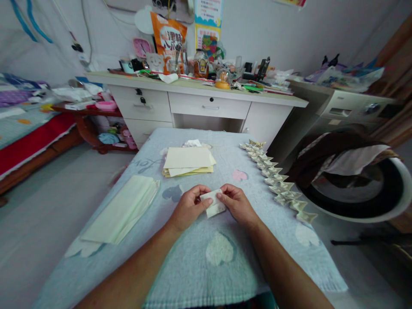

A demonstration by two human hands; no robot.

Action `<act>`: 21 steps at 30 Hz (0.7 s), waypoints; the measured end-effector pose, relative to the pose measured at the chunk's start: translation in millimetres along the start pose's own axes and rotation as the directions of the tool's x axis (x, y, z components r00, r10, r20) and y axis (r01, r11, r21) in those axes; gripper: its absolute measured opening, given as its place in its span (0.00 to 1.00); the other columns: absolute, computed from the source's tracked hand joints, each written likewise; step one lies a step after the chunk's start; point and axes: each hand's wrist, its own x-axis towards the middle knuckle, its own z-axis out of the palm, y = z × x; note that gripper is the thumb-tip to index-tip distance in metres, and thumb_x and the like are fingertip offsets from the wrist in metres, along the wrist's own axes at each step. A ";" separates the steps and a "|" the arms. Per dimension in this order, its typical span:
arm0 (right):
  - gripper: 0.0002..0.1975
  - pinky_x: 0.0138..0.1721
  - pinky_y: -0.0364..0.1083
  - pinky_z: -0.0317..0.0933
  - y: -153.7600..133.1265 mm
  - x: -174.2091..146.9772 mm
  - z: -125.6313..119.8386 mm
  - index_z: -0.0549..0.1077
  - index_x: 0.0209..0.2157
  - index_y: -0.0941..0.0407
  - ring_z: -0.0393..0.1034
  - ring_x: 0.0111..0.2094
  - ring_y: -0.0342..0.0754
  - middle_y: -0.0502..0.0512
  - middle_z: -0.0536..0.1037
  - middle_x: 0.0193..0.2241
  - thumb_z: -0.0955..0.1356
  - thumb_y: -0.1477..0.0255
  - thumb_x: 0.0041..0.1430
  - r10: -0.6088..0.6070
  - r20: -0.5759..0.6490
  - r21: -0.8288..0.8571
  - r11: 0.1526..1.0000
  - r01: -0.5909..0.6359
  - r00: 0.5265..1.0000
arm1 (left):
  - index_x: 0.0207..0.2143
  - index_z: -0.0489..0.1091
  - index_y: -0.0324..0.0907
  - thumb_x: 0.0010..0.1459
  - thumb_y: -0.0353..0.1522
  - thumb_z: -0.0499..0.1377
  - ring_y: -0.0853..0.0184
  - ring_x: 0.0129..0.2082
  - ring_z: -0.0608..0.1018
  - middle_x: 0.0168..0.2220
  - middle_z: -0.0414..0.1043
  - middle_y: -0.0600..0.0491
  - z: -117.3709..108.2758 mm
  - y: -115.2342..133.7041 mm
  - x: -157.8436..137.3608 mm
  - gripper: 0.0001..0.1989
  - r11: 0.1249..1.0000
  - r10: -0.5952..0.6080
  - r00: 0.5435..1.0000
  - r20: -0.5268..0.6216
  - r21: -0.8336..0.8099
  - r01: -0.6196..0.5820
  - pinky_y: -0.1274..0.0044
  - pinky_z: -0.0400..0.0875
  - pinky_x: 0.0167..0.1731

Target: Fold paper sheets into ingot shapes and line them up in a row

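Note:
A small folded piece of paper (215, 205), whitish with creased flaps, is held up between both hands over the middle of the cloth-covered table. My left hand (190, 206) pinches its left side, thumb lying on the near face. On the right side, my right hand (237, 204) grips the upper corner between thumb and fingers. Beyond the hands lies a stack of cream paper sheets (186, 159). Left of them rests a long pile of pale green paper (124, 210). Along the right edge runs a row of folded paper pieces (273, 174) with pointed ends.
A pale blue patterned cloth (180, 266) covers the table. Behind it stands a white desk (209, 103) crowded with jars, bags and small items. A washing machine (347, 107) with its door open and laundry hanging out is at the right; a bed (35, 133) is at the left.

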 end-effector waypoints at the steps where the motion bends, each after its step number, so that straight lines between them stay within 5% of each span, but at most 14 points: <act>1: 0.14 0.24 0.40 0.51 0.4 0.1 -0.5 0.69 0.27 0.57 0.58 0.21 0.39 0.45 0.67 0.20 0.72 0.61 0.51 -0.009 -0.007 0.002 1.000 0.009 1.000 | 0.42 0.66 0.40 0.52 0.38 0.62 0.71 0.28 0.72 0.31 0.70 0.55 -0.2 -0.3 -0.4 0.17 1.000 -0.001 1.000 0.016 0.019 0.001 0.81 0.64 0.28; 7: 0.13 0.23 0.40 0.52 0.0 0.2 0.3 0.69 0.28 0.56 0.58 0.21 0.39 0.45 0.67 0.20 0.72 0.62 0.52 -0.040 -0.020 0.026 0.999 0.040 0.999 | 0.42 0.67 0.40 0.48 0.33 0.64 0.71 0.28 0.70 0.30 0.69 0.57 -0.8 -3.1 0.4 0.18 0.976 0.005 1.000 -0.017 0.219 -0.001 0.81 0.63 0.28; 21: 0.10 0.26 0.41 0.52 -8.6 -2.5 4.1 0.73 0.26 0.57 0.58 0.24 0.40 0.47 0.66 0.21 0.71 0.65 0.53 -0.135 -0.045 -0.044 0.990 0.133 0.990 | 0.32 0.68 0.40 0.50 0.32 0.61 0.73 0.24 0.66 0.24 0.62 0.60 -3.0 -6.3 1.2 0.07 0.960 0.010 1.000 -0.016 0.280 -0.005 0.81 0.57 0.25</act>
